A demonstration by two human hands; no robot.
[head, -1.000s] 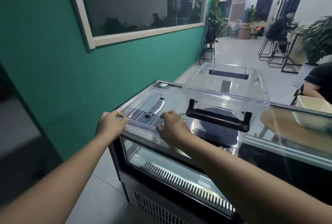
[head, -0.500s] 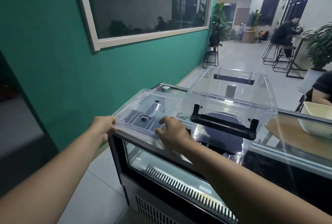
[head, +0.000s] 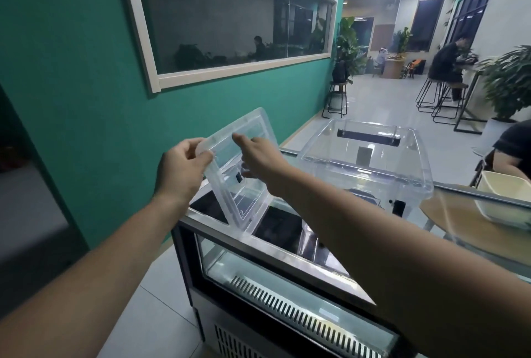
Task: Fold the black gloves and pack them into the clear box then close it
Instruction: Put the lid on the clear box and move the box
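- The lid [head: 244, 202] has come up off the glass top to the left of the clear box [head: 365, 168] and now stands steeply tilted, its far edge highest.
- The left hand [head: 184, 168] grips the lid's near-left edge, thumb on top and fingers curled under.
- The right hand [head: 258, 156] pinches the side of the lid nearer the box, index finger along the upper face and the other fingers showing through the plastic behind.
- The lid's lowest corner sits at the front rim of the display case [head: 258, 245], left of the box; I cannot tell whether they touch.
- A strip of glass top separates the lid from the box, and the right forearm crosses it.
- The box stands upright with its mouth open.
- A dark shape [head: 369, 198] shows low through the box's near wall; I cannot tell whether it is the gloves.
- A beige tub [head: 502, 199] sits right of the box.
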